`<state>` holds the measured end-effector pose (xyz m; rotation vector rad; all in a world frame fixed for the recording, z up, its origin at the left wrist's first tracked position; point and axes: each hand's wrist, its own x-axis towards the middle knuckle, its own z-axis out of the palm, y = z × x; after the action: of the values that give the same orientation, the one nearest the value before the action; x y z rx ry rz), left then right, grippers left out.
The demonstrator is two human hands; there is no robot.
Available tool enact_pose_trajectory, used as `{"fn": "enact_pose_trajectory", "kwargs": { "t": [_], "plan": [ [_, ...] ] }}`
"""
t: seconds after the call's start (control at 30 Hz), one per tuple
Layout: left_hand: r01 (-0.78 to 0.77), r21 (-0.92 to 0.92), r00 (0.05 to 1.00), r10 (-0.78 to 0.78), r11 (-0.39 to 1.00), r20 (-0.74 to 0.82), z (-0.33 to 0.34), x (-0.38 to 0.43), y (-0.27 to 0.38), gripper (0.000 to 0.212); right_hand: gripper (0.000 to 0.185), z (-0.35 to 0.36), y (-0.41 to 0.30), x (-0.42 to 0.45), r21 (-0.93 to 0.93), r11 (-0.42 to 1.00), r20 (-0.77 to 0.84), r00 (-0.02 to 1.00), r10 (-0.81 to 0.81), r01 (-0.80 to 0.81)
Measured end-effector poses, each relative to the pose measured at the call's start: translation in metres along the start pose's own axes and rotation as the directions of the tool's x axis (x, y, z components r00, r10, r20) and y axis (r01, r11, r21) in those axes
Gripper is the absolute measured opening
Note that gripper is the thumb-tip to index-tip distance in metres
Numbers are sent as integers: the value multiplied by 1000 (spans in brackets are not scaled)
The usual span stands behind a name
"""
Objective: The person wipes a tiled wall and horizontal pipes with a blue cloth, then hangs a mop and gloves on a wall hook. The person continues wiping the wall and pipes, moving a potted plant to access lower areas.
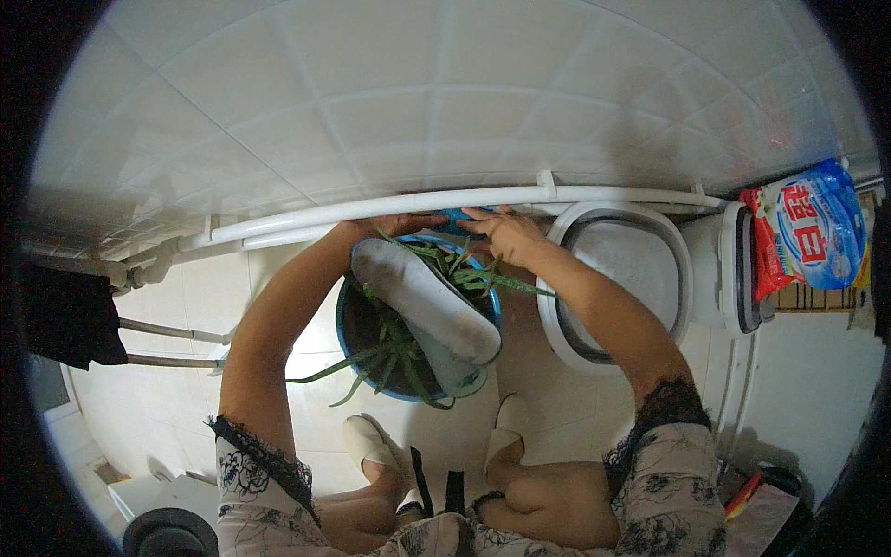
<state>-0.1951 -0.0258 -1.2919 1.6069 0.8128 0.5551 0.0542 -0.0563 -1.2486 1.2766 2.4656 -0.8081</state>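
My left hand (402, 224) and my right hand (510, 233) meet low by the wall, fingers on a small blue item (456, 220). The white pipe partly covers this item, so its kind stays unclear. Just in front of my hands stands a blue-rimmed pot (339, 322) with an aloe plant (393, 338) in dark soil. Across its top lies a white shoe insole (424, 299), sole-shaped and slightly stained, with a pale greenish one (456, 372) partly beneath it. Aloe leaves poke out on both sides, one reaching toward my right forearm.
White pipes (390, 204) run along the tiled wall. Right of the pot sits a white-and-grey basin (619, 278), and beyond it a detergent bag (811, 226). Black cloth (69, 313) hangs at left over metal tubes (174, 331). My slippered feet (369, 442) are below the pot.
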Motion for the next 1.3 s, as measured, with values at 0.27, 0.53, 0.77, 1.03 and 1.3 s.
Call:
{"fn": "enact_pose_trajectory", "kwargs": {
  "t": [0.27,0.53,0.77,1.03,1.3],
  "plan": [
    [-252,589,966,238,768,103,-7,-14,12,37,53,14,-23,5,-21,999,-336,941,37,-47],
    [235,356,971,-198,904,-135,-26,-129,67,31,46,54,-15,35,-98,993,-510,853,-112,72],
    [188,661,927,92,726,-364,23,-90,195,26,37,88,5,62,-74,995,-639,762,-101,70],
    [359,755,839,-544,549,-4,89,22,195,40,40,52,-5,20,-93,993,-510,860,13,-70],
    [385,678,874,-484,626,-50,113,79,130,42,41,46,6,-4,-476,798,-546,836,62,-370]
  ]
}}
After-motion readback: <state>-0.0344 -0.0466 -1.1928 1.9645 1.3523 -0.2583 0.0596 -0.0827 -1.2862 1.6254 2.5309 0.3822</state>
